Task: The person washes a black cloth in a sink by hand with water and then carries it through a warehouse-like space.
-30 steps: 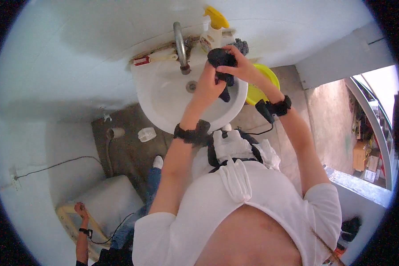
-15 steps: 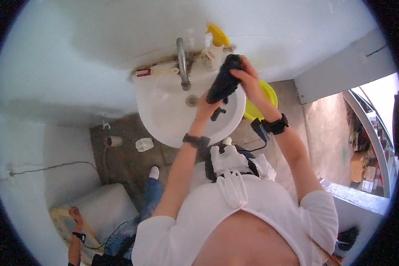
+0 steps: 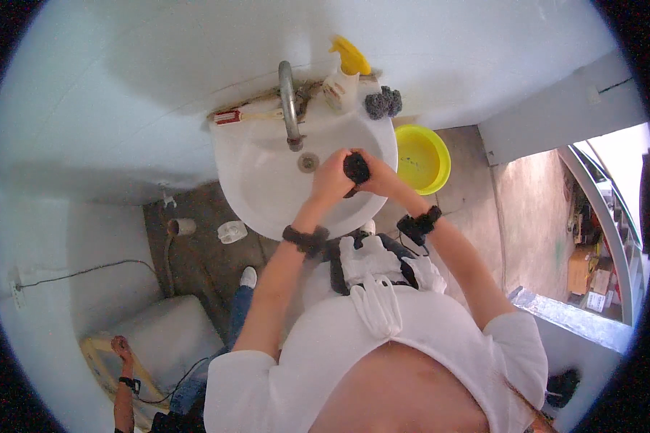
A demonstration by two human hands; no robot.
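Over the white washbasin (image 3: 249, 184), both my hands are closed round a bunched, rough-textured black cloth (image 3: 355, 167). My left hand (image 3: 332, 177) wraps it from the left side. From the right, my right hand (image 3: 376, 175) grips the same bundle, the two hands nearly meeting. A little of the black material shows below the fingers, but the rest is hidden in the hands. Just left of my hands lies the drain (image 3: 308, 162), with the metal faucet (image 3: 289, 105) standing beyond it. I see no water running.
Dark scouring pads (image 3: 383, 103) sit on the basin's right corner, beside a white spray bottle (image 3: 341, 88) with a yellow top. A red-and-white brush (image 3: 245, 116) lies on the back ledge. On the floor at right stands a yellow basin (image 3: 441, 160). Another person's hand (image 3: 121, 348) shows lower left.
The black cloth, stretched out higher at the basin's right, is now lower and bunched between both hands. My right hand has moved down and left, uncovering the scouring pads.
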